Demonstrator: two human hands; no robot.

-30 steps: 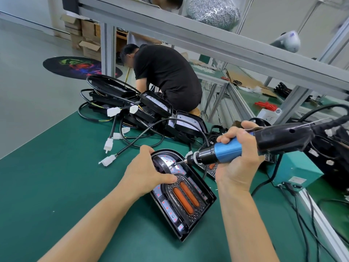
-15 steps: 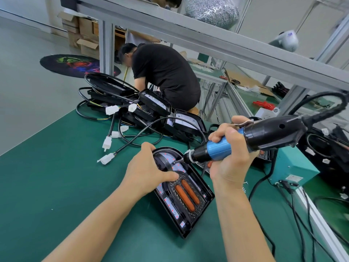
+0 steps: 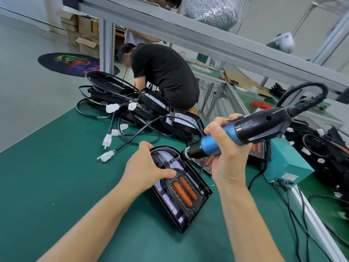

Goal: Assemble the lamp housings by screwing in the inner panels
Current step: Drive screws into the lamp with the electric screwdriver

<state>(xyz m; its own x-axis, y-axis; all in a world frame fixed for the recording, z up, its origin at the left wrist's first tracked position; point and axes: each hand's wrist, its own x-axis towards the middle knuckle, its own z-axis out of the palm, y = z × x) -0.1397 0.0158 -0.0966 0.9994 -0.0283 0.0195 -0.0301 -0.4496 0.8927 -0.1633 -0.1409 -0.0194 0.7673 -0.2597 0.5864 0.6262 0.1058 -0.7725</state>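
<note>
A black lamp housing [image 3: 196, 210] lies on the green table mat [image 3: 56, 176], rounded end away from me. Its inner panel [image 3: 184, 191] carries two orange oblong lenses and a strip with red dots. My left hand [image 3: 145, 167] presses on the housing's upper left part, thumb on the panel. My right hand [image 3: 229, 154] grips a blue and black electric screwdriver [image 3: 243, 131]. Its bit touches the panel near the rounded end, just right of my left hand.
A pile of black housings [image 3: 151, 104] with cables and white connectors [image 3: 107, 140] lies behind. A teal box [image 3: 285, 163] and more parts sit at the right. A person in black [image 3: 164, 72] crouches beyond the table. A metal frame rail [image 3: 207, 40] crosses overhead.
The screwdriver has swung so its rear end is higher and its tip sits lower on the panel. My left hand stays pressed on the housing.
</note>
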